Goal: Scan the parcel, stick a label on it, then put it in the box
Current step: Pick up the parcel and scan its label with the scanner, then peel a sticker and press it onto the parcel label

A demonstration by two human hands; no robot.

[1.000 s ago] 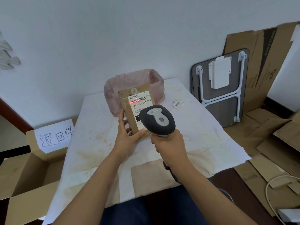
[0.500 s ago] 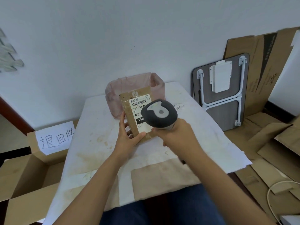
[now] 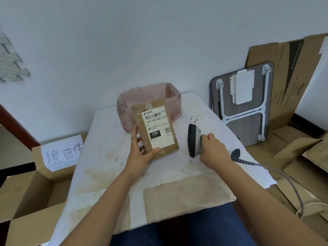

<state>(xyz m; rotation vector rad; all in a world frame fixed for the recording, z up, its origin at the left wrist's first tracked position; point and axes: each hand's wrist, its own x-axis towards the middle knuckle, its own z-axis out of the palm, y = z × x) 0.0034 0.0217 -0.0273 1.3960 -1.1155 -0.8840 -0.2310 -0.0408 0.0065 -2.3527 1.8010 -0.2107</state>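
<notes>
Scanner [image 3: 194, 140] lowered to table [image 3: 106, 157]; parcel [image 3: 156, 128] upright.

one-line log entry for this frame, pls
phase: scanner set-down | left hand: holds parcel upright | right hand: on scanner, at table | label: not yet stuck

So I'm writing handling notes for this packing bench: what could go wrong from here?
The scanner is in the right hand near the table's right side, with its cable trailing off the edge; a snag could pull it down. The left hand holds the parcel upright by its lower corner only, so it could slip. The small labels lie loose behind the scanner and could get brushed away.
</notes>
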